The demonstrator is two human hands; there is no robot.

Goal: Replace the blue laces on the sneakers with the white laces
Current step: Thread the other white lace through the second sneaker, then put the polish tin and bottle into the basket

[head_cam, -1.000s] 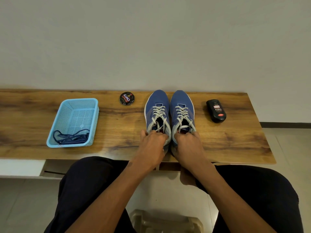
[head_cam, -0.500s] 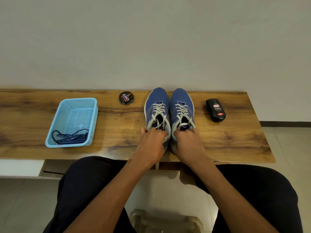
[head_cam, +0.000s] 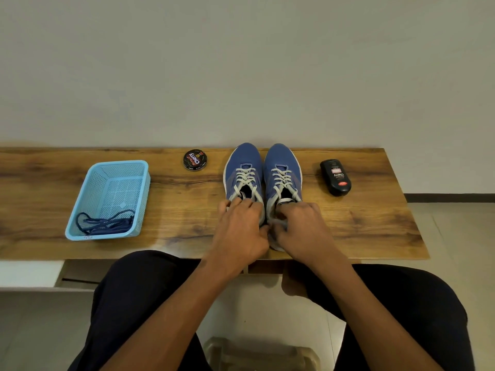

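Knees and dark trousers (head_cam: 139,303) nearest, forearms reaching over them to the desk (head_cam: 187,210) edge. Left hand (head_cam: 239,231) curled over the heel end of the left sneaker (head_cam: 242,167), fingers bent down onto the collar and the loose end of the white laces (head_cam: 245,180); whether pinching a lace or only pressing the collar, cannot tell. Right hand (head_cam: 301,228) likewise curled at the heel of the right sneaker (head_cam: 282,167), fingertips tucked at the top eyelets, something pale between thumb and fingers, probably a lace end. Both shoes laced in white up to the top, toes close to the wall, side by side and touching. Judging by this, nearly finished: only tidying or tightening left. Best done by pulling each crossing snug from toe upward, keeping both ends even, holding the heels steady so the pair does not slide. Further left, blue laces (head_cam: 105,223) lying bundled in the near end of the blue basket (head_cam: 80,210). Beyond, polish tin (head_cam: 195,159) by the wall; black bottle (head_cam: 335,177) lying right of the shoes.
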